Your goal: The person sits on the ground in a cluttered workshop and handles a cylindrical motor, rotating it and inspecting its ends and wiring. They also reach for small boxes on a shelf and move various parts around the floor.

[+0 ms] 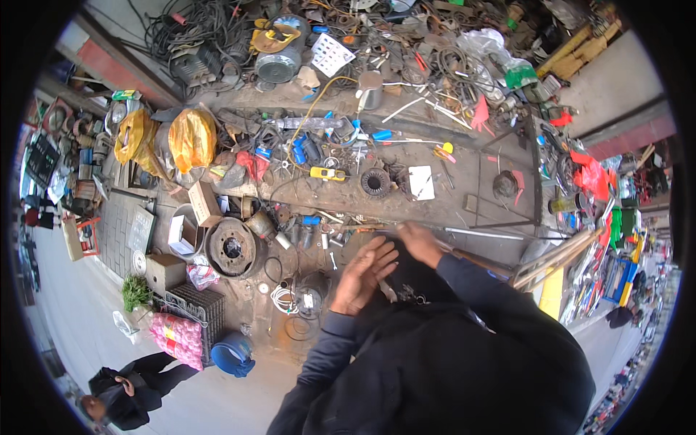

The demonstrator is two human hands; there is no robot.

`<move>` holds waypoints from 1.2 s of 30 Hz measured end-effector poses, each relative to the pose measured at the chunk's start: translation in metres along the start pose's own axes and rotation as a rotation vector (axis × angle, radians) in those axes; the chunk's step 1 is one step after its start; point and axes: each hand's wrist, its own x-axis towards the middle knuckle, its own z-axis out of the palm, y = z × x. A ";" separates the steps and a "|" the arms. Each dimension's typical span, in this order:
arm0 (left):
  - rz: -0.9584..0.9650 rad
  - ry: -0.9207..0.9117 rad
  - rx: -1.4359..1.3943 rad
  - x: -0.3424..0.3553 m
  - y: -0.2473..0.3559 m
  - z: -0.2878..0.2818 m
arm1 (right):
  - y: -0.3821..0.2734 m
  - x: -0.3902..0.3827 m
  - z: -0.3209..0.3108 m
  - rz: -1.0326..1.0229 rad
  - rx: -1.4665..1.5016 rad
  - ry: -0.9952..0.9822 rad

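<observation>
My left hand [365, 274] is held flat with its fingers spread, pressed against the left side of a black object [401, 274] in front of my chest. My right hand [420, 243] is curled over the top of that same black object, fingers closed. A small metal piece [388, 291] shows just under my left palm. A thin metal rod [482, 233] lies on the bench right of my right hand; whether the hand touches it I cannot tell. My dark sleeves and jacket hide what lies below the hands.
The workbench [449, 199] is strewn with tools, cables and metal parts. A rusty brake drum [232, 248], cardboard boxes [205, 203], yellow bags [192, 138], a black crate [194, 308], a pink bag [177, 337] and a blue bucket [233, 354] stand at left. Another person [119, 395] crouches lower left.
</observation>
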 end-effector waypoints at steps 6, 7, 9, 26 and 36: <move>-0.039 0.662 0.531 -0.010 -0.001 -0.117 | 0.207 -0.098 -0.085 0.511 0.254 0.296; -0.047 0.710 0.523 -0.015 -0.004 -0.143 | 0.232 -0.125 -0.092 0.407 -0.047 0.276; -0.068 0.724 0.540 -0.028 -0.005 -0.184 | 0.262 -0.168 -0.091 0.703 0.123 0.463; -0.498 1.122 0.476 0.053 -0.052 -0.256 | 0.374 -0.002 -0.160 1.016 -0.009 0.383; -0.615 1.036 0.717 0.104 -0.097 0.018 | 0.380 0.267 -0.360 0.715 -0.017 0.297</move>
